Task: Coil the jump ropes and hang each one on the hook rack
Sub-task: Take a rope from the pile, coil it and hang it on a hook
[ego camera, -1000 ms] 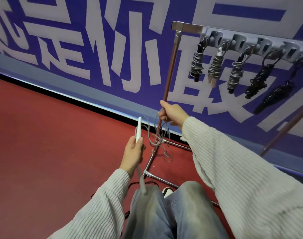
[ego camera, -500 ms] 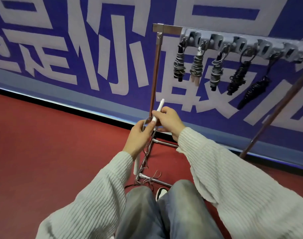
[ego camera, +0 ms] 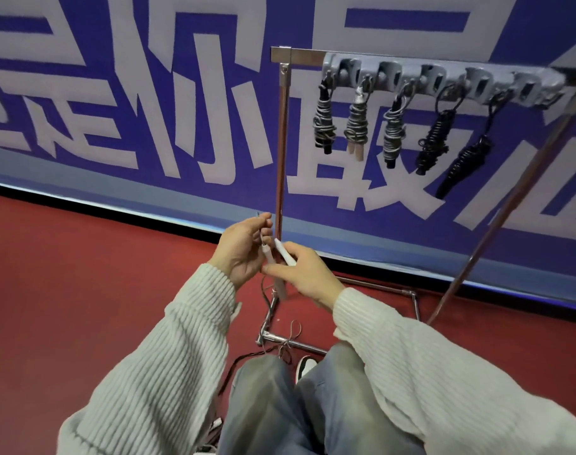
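My left hand [ego camera: 242,249] pinches the thin grey cord just above one white jump rope handle [ego camera: 269,257]. My right hand [ego camera: 304,274] holds the second white handle [ego camera: 285,252], and the two handles lie side by side between my hands. The rest of the cord [ego camera: 288,343] trails down to the red floor by the stand's foot. Above right, the grey hook rack [ego camera: 444,77] carries several coiled ropes: three grey ones [ego camera: 355,123] on the left hooks and two black ones [ego camera: 434,139] to their right.
The rack hangs from a metal stand with an upright pole [ego camera: 281,152] just behind my hands and a slanted brace [ego camera: 509,205] at right. A blue banner wall [ego camera: 148,93] stands behind it. My knees and one shoe [ego camera: 304,364] are below.
My hands have come together in front of the pole, bringing both white handles side by side. The loose loops of cord have dropped toward the floor, and the view has shifted left.
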